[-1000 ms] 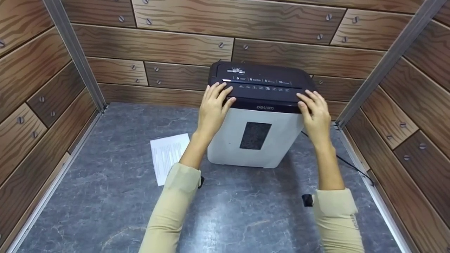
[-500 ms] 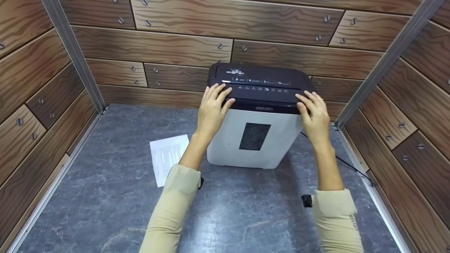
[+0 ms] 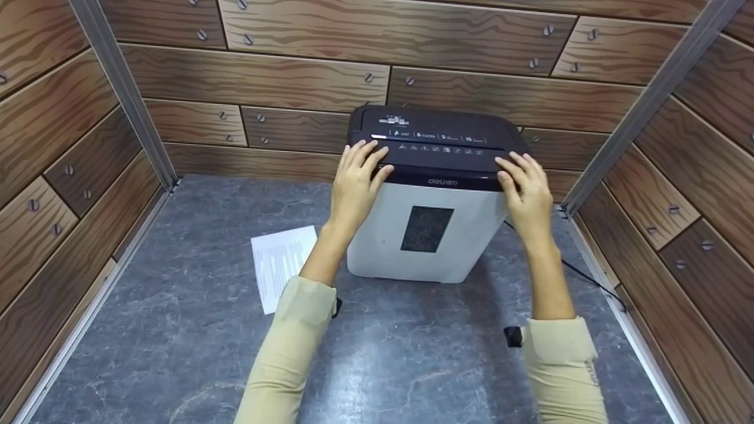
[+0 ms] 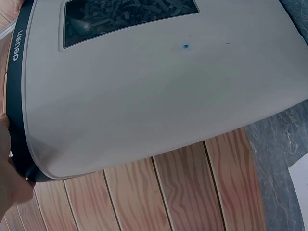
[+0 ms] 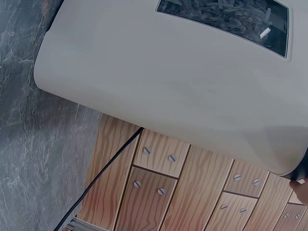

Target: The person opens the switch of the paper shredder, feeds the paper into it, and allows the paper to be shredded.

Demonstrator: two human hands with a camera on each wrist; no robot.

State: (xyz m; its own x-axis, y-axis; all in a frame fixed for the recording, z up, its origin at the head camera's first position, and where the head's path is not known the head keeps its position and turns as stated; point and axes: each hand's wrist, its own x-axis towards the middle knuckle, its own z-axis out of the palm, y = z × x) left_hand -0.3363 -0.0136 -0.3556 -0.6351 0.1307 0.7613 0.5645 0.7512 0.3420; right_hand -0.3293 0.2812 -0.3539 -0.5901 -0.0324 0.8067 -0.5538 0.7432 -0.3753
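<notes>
In the head view a paper shredder (image 3: pixel 433 229) stands upright by the back wall, with a dark lid (image 3: pixel 447 126) and a light grey bin. My left hand (image 3: pixel 353 191) rests on the lid's front left corner, fingers laid over the top and thumb near the front edge. On the front right corner rests my right hand (image 3: pixel 527 191) in much the same way. Shredded strips show behind the bin's window (image 4: pixel 130 19) in the left wrist view. Each wrist view catches only a small part of a hand at the lid's edge.
A printed sheet of paper (image 3: pixel 274 265) lies on the grey marbled floor (image 3: pixel 177 330), partly behind the left forearm. A black cable (image 3: pixel 589 278) runs from behind the shredder along the right side. Wood-patterned panels (image 3: pixel 283 76) enclose the back and both sides.
</notes>
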